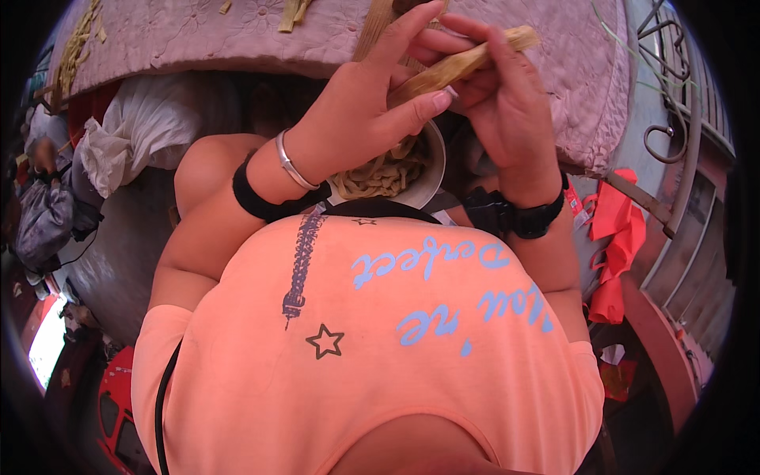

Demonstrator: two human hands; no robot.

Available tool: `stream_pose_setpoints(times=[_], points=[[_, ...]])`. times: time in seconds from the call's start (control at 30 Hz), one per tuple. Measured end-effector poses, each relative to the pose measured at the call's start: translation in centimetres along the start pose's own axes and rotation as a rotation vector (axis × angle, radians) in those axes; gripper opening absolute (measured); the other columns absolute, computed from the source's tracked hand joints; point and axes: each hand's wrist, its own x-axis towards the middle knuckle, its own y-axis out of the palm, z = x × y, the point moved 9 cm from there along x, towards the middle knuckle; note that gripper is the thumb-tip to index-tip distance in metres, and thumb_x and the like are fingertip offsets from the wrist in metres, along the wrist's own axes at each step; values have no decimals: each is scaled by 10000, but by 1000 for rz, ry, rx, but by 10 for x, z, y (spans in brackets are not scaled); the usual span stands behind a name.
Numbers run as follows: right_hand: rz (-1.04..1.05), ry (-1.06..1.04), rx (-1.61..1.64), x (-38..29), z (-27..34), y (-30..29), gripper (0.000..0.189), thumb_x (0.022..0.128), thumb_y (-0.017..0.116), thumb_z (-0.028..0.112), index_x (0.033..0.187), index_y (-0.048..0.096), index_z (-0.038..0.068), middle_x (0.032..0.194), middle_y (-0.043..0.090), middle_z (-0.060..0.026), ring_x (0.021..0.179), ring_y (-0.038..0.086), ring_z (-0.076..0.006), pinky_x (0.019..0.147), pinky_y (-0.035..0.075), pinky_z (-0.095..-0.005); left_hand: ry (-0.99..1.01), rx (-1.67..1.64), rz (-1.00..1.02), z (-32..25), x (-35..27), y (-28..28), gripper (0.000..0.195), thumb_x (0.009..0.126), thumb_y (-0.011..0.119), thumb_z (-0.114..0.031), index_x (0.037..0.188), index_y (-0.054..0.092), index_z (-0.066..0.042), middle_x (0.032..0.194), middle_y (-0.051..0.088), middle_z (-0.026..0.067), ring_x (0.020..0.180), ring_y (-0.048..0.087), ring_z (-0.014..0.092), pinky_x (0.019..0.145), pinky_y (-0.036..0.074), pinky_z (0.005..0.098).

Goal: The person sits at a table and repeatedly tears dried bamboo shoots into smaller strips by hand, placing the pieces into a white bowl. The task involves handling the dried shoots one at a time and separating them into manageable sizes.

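Both hands are raised over the near edge of a pink quilted cover (214,35). A folded, yellow-brown dried plant strip (460,66) slants between them. My left hand (362,107) has its thumb and fingers around the strip's lower left end. The fingers of my right hand (510,107) pinch it nearer the upper right end, which sticks out past them. Below the hands, partly hidden by my left wrist, is a pale bowl (439,166) holding many tan, curled strips (380,178).
Brown ribbed flat pieces (373,29) lie behind my hands. More strips (291,15) and a loose heap (77,44) rest on the cover. A white woven sack (136,124) is at left, red bags (617,237) and a metal frame (677,119) at right. A red plastic chair (119,409) stands lower left.
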Motion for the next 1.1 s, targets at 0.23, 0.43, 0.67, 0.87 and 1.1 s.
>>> stream_pose_setpoints(times=[0.23,0.43,0.67,0.87,1.1], points=[[311,42,-767,-23,23,-6,340,1003,539,324,1101,586,2,676,497,1,658,542,-124,608,452,-280,287,117,-65,-43,0,-34,478,998,580,-187,1419,410,-37,648,392,-76,584,332,13,545,244,181],[815,521,-855,-61,-79,35,388,979,599,385,870,650,16,683,580,-29,639,542,-119,590,443,-286,427,451,-110,-34,20,-7,217,900,711,-179,1044,640,-32,814,617,4,775,586,147,659,461,277],[378,356,-365,-36,-47,20,274,1046,490,283,1060,610,38,857,574,10,689,467,-59,589,394,-229,171,373,51,-32,2,-15,132,949,657,-145,942,644,-14,744,628,13,631,563,83,574,461,222],[193,-82,-325,-7,-19,10,234,1048,483,244,1117,588,47,884,555,20,775,476,-40,676,404,-190,521,419,-230,-51,-6,-12,113,948,655,-122,931,632,-13,745,630,26,638,567,60,554,451,223],[225,-178,-264,-14,-7,14,204,1021,542,221,1082,603,35,944,598,5,840,534,-55,738,432,-189,203,24,-198,-10,-4,-34,257,884,655,-48,1118,561,4,1063,618,60,932,615,133,842,500,268]])
